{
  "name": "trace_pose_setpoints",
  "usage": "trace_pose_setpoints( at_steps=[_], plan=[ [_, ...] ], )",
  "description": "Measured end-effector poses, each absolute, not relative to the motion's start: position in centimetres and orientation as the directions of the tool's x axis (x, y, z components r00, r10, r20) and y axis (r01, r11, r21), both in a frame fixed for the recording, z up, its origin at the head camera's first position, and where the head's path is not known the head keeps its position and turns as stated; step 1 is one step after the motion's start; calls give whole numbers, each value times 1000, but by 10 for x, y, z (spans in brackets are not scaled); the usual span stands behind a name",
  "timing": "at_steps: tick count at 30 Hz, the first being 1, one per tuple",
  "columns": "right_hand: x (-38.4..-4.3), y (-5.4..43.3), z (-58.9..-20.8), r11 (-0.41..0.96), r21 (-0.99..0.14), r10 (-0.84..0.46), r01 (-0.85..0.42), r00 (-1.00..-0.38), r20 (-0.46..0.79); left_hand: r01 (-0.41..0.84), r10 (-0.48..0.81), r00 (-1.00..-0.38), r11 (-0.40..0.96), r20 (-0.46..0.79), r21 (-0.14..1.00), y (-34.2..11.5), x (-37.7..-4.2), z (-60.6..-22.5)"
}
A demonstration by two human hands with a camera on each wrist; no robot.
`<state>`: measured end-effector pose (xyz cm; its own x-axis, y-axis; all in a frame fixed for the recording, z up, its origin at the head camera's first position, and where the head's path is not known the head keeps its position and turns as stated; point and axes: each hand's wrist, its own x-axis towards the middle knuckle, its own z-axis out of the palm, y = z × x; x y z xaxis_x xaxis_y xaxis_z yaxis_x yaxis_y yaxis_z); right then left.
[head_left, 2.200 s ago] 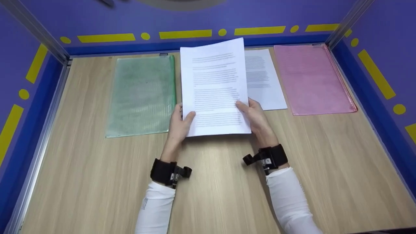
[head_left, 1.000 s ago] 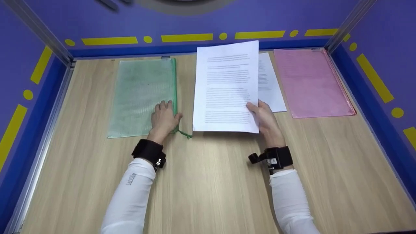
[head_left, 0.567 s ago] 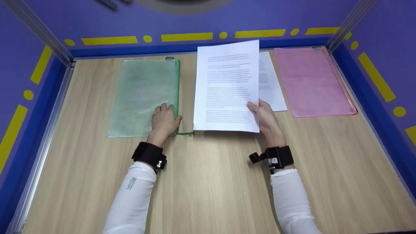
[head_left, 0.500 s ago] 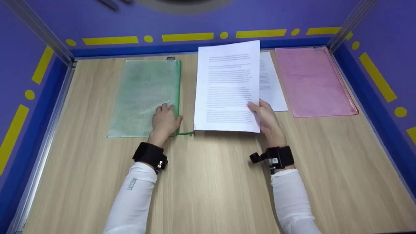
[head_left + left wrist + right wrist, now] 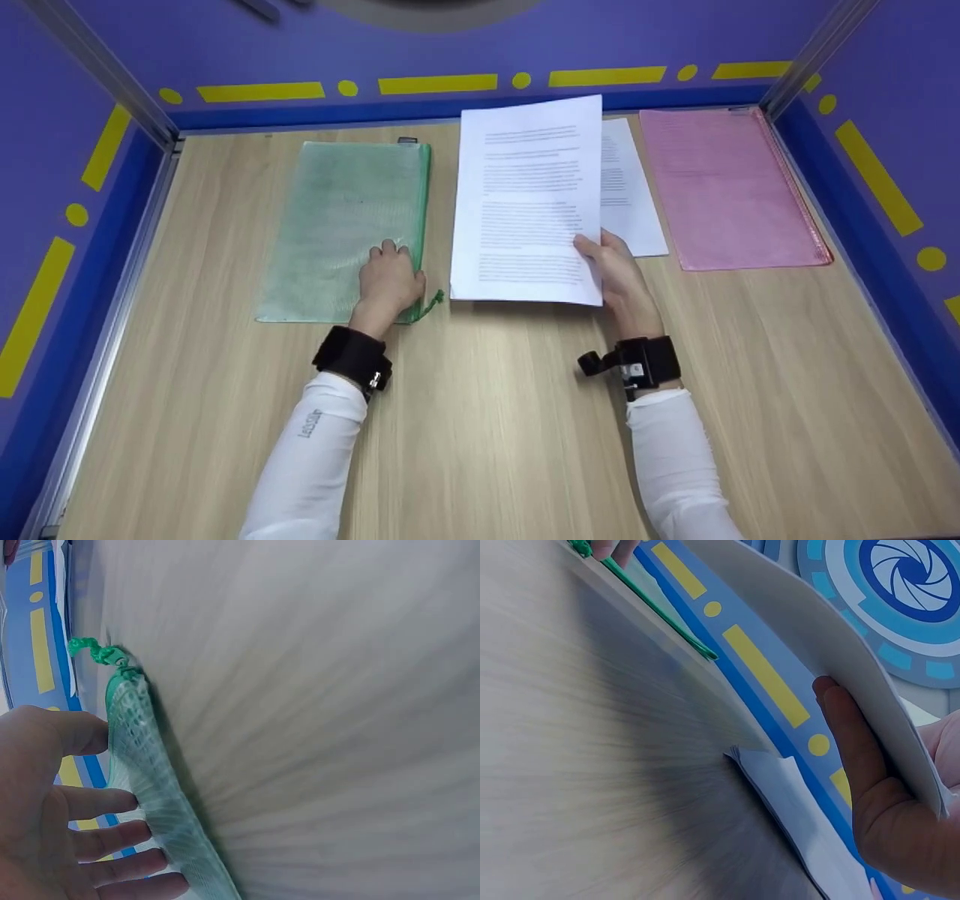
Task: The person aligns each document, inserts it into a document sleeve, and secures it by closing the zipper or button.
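Note:
A sheaf of printed paper (image 5: 529, 187) is held up off the table by my right hand (image 5: 622, 281), thumb on the front and fingers behind, as the right wrist view shows. My left hand (image 5: 390, 281) rests on the lower right part of a green mesh zip pouch (image 5: 345, 202). In the left wrist view its fingers (image 5: 112, 840) are nearly straight, with fingertips against the pouch. A green braided zip cord (image 5: 431, 304) sticks out at the pouch's lower right corner. Partly hidden behind the held sheaf, a second stack of printed paper (image 5: 634, 202) lies on the table.
A pink mesh zip pouch (image 5: 735, 187) lies flat at the right back of the wooden table (image 5: 487, 435). Blue-purple panels (image 5: 435, 52) with yellow marks stand along the back and both sides. Black camera straps (image 5: 352, 356) sit on both wrists.
My left hand has let go of the sheaf and moved left onto the green pouch, which has slid to the right. The sheaf has shifted right, in my right hand alone.

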<state>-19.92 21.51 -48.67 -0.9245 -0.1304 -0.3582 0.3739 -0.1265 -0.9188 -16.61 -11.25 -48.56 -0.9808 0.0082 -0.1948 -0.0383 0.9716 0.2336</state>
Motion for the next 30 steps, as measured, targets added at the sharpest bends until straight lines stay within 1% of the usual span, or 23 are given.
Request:
trace_pose_setpoints(
  at_steps=[11,18,21,26,30],
  plan=[
    [-199,214,-488,-131,-919,-136,372,-925,-355,-55,-10,-986,962,-167,266,-110,-169,-482],
    [-197,213,-490,-128,-917,-141,376,-923,-359,-48,-30,-996,972,-83,229,-107,-171,-484],
    [-197,213,-490,-119,-920,-136,374,-924,-358,-46,-33,-998,971,-58,236,-107,-172,-484],
    [-198,213,-489,-115,-922,-132,369,-926,-354,-37,-34,-999,958,-14,284,-110,-173,-484],
    [-198,214,-488,-118,-921,-126,371,-926,-356,-43,-53,-998,927,16,371,-113,-172,-485]
  ],
)
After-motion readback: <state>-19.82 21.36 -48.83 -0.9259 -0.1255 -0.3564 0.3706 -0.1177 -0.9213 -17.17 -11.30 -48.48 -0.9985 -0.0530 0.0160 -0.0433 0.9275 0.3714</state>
